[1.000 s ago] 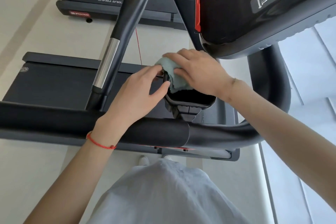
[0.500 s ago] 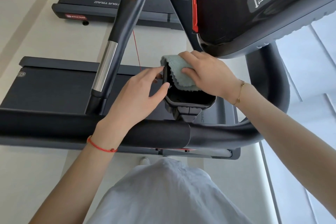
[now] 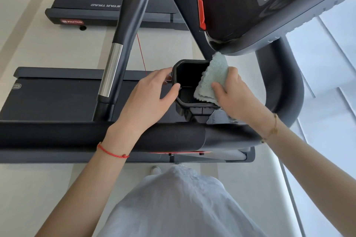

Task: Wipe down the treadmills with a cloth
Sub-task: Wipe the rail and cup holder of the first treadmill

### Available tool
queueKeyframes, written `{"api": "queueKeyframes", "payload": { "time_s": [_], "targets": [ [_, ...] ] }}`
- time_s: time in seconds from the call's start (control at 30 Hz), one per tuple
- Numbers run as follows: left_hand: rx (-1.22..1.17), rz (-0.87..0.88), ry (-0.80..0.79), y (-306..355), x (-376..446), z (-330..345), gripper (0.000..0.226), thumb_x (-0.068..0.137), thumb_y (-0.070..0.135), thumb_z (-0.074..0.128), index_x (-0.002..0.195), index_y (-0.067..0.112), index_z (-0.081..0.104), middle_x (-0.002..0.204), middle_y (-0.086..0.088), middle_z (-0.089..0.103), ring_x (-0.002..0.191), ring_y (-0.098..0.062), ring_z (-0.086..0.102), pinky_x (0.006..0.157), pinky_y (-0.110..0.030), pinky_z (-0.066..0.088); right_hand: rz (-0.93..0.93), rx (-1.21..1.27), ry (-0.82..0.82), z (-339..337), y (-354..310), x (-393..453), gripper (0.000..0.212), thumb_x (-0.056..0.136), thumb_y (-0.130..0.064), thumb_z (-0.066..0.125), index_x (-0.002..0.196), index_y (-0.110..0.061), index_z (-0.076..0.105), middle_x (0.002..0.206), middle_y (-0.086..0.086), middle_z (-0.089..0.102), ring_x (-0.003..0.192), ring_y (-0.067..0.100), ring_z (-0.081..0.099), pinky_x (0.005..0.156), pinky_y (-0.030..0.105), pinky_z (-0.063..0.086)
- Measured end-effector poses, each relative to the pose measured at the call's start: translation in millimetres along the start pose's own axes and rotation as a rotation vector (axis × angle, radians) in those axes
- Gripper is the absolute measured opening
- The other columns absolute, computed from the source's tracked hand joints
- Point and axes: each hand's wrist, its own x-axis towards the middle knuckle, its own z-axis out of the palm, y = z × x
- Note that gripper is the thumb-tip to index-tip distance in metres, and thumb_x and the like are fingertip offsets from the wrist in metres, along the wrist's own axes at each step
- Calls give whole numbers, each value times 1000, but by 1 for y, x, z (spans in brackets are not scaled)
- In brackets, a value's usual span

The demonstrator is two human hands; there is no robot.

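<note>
A black cup holder juts out below the treadmill's console. My left hand grips the holder's left wall, thumb on the rim and fingers along its outside. My right hand pinches a pale green cloth draped over the holder's right rim, the thumb on top of it. The cloth's upper corner nearly touches the console's underside. The holder's inside is dark and open to view on the left.
A black padded crossbar runs under both wrists. A slanted handrail with a chrome section and a red pad stands to the left. The treadmill belt and a second treadmill lie beyond. A pale skirt fills the bottom.
My right hand has dragged the cloth from the holder's upper left over to its right rim, uncovering the inside. My left hand has stayed on the left wall.
</note>
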Motion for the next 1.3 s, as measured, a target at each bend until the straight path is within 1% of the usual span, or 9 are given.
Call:
{"api": "queueKeyframes", "payload": {
  "time_s": [0.2, 0.33, 0.43, 0.6, 0.7, 0.83, 1.03, 1.2, 1.3],
  "targets": [
    [14, 11, -5, -1, 1, 0, 49, 98, 41, 48, 143, 22, 49, 131, 6, 60, 119, -10, 55, 103, -30, 44, -89, 25, -61, -6, -2, 27, 42, 101, -15, 45, 139, -2, 32, 128, 17, 47, 109, 32, 50, 74, 21, 25],
    [11, 4, -1, -1, 1, 0, 45, 99, 38, 50, 142, 23, 49, 129, 6, 61, 118, -9, 55, 102, -27, 43, -15, 93, -104, -3, 6, -14, 28, 102, -19, 41, 124, -3, 35, 106, 8, 46, 85, 23, 45, 66, 22, 32],
    [13, 2, -1, -1, 2, 1, 45, 99, 38, 50, 142, 23, 49, 128, 6, 61, 117, -9, 56, 101, -27, 44, -24, 111, -98, -3, 7, -14, 15, 102, -18, 41, 102, -7, 31, 87, 4, 43, 68, 12, 41, 56, 9, 36],
    [20, 5, -2, 1, 2, 1, 46, 99, 39, 49, 142, 24, 49, 128, 7, 61, 117, -8, 55, 101, -27, 44, -272, -142, -39, -5, 0, 27, 43, 100, -11, 44, 140, -3, 32, 129, 15, 42, 101, 29, 50, 83, 27, 35],
    [18, 5, 7, 2, 1, 1, 46, 99, 38, 50, 142, 23, 49, 130, 7, 60, 119, -8, 55, 101, -25, 42, -511, -322, -63, -3, -2, 50, 41, 95, -8, 48, 136, -1, 42, 125, 19, 51, 112, 36, 50, 97, 37, 38],
    [32, -2, 20, 3, 1, 1, 49, 99, 37, 52, 144, 19, 48, 134, 4, 59, 121, -9, 54, 100, -22, 38, -651, -388, -155, -6, -11, 65, 42, 95, -14, 46, 136, -3, 43, 120, 15, 56, 105, 35, 54, 92, 46, 43],
    [5, -7, 12, 4, 1, 0, 45, 98, 38, 51, 141, 25, 50, 126, 9, 61, 113, -4, 54, 95, -22, 41, -575, -278, -130, -19, 14, 41, 52, 97, -6, 45, 148, -8, 32, 141, 11, 43, 127, 28, 41, 110, 26, 25],
    [64, -13, 15, 4, 2, 1, 49, 99, 38, 51, 143, 17, 48, 134, 1, 58, 121, -11, 54, 97, -21, 38, -675, -402, -139, -5, -16, 63, 50, 94, -10, 47, 143, -11, 40, 130, 10, 54, 112, 34, 53, 97, 45, 42],
    [65, -18, 20, 4, 2, 1, 48, 99, 38, 51, 141, 16, 50, 132, 1, 59, 119, -13, 54, 96, -24, 41, -689, -399, -143, -2, -19, 68, 46, 96, -13, 47, 142, -14, 42, 120, 8, 58, 101, 33, 56, 88, 46, 45]
  ]
}}
